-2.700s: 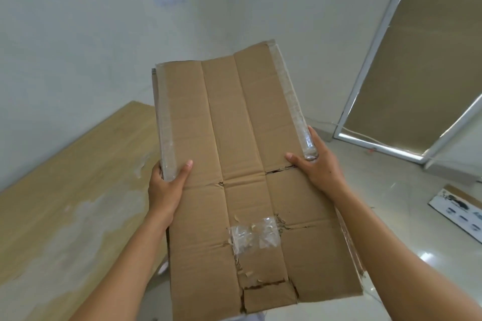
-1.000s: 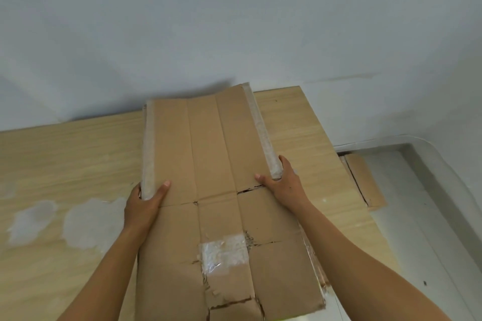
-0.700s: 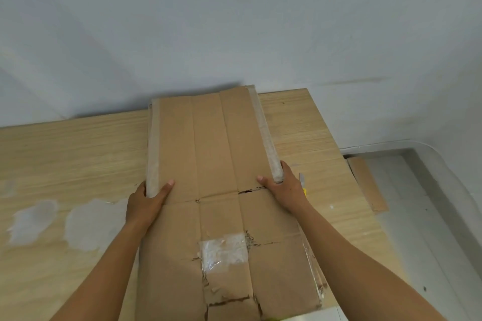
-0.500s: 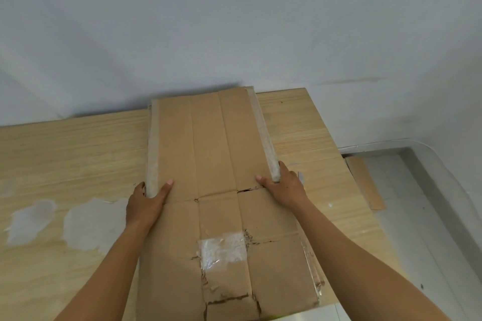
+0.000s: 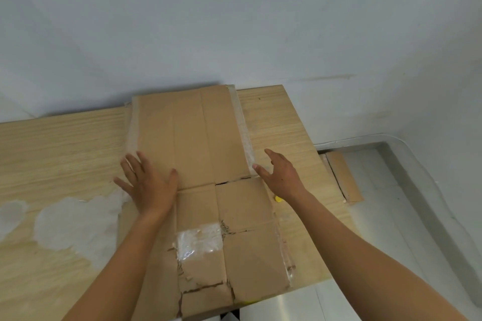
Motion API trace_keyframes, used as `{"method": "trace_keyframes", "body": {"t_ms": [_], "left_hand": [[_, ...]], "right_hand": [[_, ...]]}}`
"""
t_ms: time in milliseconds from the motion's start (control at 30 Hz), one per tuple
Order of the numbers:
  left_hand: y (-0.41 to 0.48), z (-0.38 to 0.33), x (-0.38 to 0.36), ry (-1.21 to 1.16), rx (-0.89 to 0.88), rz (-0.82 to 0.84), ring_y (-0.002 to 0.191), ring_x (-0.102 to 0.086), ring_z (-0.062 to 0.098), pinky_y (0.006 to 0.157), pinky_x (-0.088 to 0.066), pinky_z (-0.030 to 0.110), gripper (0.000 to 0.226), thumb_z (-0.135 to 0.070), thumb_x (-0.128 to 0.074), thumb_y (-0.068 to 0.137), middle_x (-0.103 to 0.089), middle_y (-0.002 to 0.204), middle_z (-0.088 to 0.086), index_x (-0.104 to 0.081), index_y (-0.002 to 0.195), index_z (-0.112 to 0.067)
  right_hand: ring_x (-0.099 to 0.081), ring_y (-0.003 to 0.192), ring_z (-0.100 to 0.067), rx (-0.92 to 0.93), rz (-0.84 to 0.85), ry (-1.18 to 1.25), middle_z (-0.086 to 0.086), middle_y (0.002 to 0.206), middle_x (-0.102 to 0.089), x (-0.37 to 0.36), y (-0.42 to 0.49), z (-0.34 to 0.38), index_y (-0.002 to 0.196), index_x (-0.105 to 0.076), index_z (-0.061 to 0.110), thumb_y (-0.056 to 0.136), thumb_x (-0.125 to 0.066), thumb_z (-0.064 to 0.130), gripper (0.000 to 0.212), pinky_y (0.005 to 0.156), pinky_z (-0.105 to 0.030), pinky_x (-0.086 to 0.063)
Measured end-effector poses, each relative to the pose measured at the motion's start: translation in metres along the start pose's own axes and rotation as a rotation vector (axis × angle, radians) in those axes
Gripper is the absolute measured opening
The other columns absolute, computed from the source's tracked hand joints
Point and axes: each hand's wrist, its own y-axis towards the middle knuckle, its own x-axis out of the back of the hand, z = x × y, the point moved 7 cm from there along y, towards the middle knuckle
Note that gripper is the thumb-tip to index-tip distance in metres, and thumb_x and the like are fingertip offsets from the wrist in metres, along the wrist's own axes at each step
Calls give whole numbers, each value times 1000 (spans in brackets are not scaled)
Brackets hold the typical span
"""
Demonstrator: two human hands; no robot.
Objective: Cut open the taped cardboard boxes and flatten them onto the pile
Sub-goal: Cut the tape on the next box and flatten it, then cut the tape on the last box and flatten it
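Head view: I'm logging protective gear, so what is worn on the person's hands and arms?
Nothing shows. The left hand and right hand carry no gloves, rings or watch, and both forearms are uncovered to the frame's edge; no sleeve is visible.

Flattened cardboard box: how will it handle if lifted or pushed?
The flattened cardboard box is probably light, likely folding at creases and torn seams. Its tape patch looks glossy, maybe slippery. It seems to overhang the near edge of the wooden table, so pulling might tip it.
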Motion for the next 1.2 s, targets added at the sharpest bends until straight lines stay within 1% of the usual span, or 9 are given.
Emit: {"method": "trace_keyframes", "body": {"t_ms": [100, 167, 267, 367, 567, 833, 933, 1067, 1200], "left_hand": [[-15, -48, -15, -156, -118, 68, 145, -11, 32, 119, -8, 43, 74, -29, -59, 92, -20, 156, 20, -22, 149, -1], [-35, -88, -30, -265, -207, 121, 141, -26, 31, 117, -19, 37, 65, -24, -60, 92, -34, 151, 18, -32, 145, -2], [-80, -153, -62, -308, -348, 218, 135, -38, 30, 110, -25, 30, 58, -21, -63, 90, -44, 145, 15, -41, 141, -3], [-126, -213, -99, -317, -424, 298, 133, -41, 28, 109, -27, 30, 57, -24, -64, 90, -48, 142, 12, -44, 140, -5], [-222, -316, -173, -333, -460, 414, 132, -41, 22, 106, -30, 28, 55, -32, -59, 93, -49, 141, 4, -43, 141, -12], [-271, -404, -290, -355, -303, 627, 132, -42, 19, 108, -34, 31, 61, -40, -55, 94, -46, 144, 2, -35, 146, -16], [-259, -423, -339, -393, -190, 659, 130, -44, 19, 102, -34, 27, 61, -40, -55, 94, -46, 143, 3, -34, 147, -17], [-234, -433, -415, -412, 0, 696, 128, -45, 18, 87, -37, 23, 61, -42, -55, 94, -46, 143, 1, -34, 147, -19], [-208, -434, -493, -405, 142, 698, 129, -44, 19, 95, -35, 26, 63, -44, -57, 92, -47, 142, 3, -35, 146, -19]], "right_hand": [[-43, 130, -21, 0, -37, 5, -5, 147, -39, 27, -8, -22, 145, -34, 14, 94, -51, 45, 63, 102, -32, -36], [-43, 129, -20, -11, -63, 14, -4, 146, -41, 48, -15, -43, 143, -37, 14, 94, -52, 45, 60, 102, -32, -37], [-42, 131, -20, -33, -86, -1, -5, 144, -43, 84, -27, -87, 142, -40, 14, 93, -52, 46, 59, 105, -32, -34], [-41, 132, -20, -57, -103, -5, -6, 142, -46, 122, -40, -143, 139, -44, 14, 92, -51, 48, 59, 107, -32, -33], [-42, 131, -22, -103, -112, -5, -8, 144, -45, 193, -73, -257, 141, -41, 12, 94, -52, 43, 57, 108, -31, -31], [-44, 129, -22, -202, -93, -34, -8, 143, -45, 258, -59, -389, 142, -40, 15, 94, -49, 47, 58, 106, -34, -34], [-44, 128, -22, -227, -63, -39, -8, 143, -45, 272, -23, -430, 142, -40, 14, 94, -50, 46, 58, 105, -34, -34], [-46, 127, -21, -288, -19, -20, -7, 141, -46, 278, 40, -491, 142, -39, 14, 94, -51, 45, 59, 104, -33, -36], [-47, 125, -20, -335, 20, -1, -6, 140, -47, 266, 107, -557, 142, -40, 16, 93, -51, 45, 58, 103, -34, -37]]}}
